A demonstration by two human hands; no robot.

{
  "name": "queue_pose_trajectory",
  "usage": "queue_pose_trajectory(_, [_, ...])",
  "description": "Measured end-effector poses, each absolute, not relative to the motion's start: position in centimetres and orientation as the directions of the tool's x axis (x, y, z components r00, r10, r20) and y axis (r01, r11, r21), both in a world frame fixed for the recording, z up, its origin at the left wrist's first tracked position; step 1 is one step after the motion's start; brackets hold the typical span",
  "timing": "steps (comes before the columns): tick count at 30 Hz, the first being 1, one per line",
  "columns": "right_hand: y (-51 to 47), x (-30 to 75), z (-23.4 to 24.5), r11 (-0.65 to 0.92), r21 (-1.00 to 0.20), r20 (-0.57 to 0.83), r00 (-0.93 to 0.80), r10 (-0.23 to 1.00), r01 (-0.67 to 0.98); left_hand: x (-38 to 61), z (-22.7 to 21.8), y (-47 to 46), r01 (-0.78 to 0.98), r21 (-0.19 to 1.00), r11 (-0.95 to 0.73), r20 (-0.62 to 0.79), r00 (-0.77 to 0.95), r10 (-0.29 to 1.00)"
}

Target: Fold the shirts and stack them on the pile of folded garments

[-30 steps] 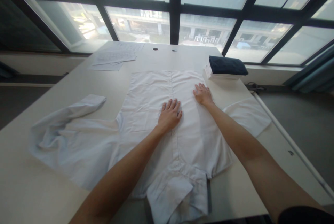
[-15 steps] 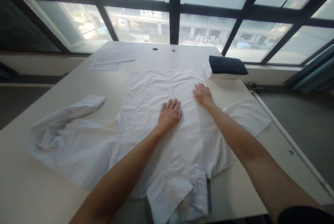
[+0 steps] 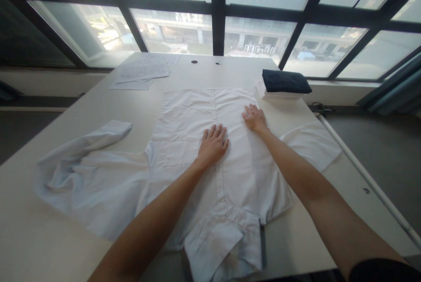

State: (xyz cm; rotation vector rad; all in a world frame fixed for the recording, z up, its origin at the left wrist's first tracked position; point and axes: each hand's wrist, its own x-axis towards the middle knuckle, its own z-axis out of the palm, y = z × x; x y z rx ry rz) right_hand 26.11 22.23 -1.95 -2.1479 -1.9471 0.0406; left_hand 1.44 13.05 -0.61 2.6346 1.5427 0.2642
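Note:
A white button-up shirt (image 3: 184,133) lies spread on the table, its hem away from me and its collar (image 3: 213,242) at the near edge. Its button strip runs down the middle. My left hand (image 3: 213,144) rests flat on the cloth beside the button strip, fingers spread. Farther up and to the right, my right hand (image 3: 255,118) lies on the shirt near its side edge, fingers stretched out. The left sleeve (image 3: 88,172) is bunched and bent on the table; the right sleeve (image 3: 311,146) reaches toward the right edge, partly behind my right forearm.
The white table (image 3: 138,111) runs up to large dark-framed windows. A folded dark blue garment (image 3: 286,81) tops a white stack (image 3: 279,95) at the back right. Paper sheets (image 3: 141,73) lie at the back left. A white rail (image 3: 368,181) follows the table's right side.

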Motion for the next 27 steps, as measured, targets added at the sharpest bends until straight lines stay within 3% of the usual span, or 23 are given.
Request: queue_pose_trajectory(27, [22.34,26.21,-2.20,-0.078,-0.194,0.146,0.108,0.983,0.978,1.42,-0.78,13.07,0.862,0.150,-0.485,0.114,0.472,0.874])
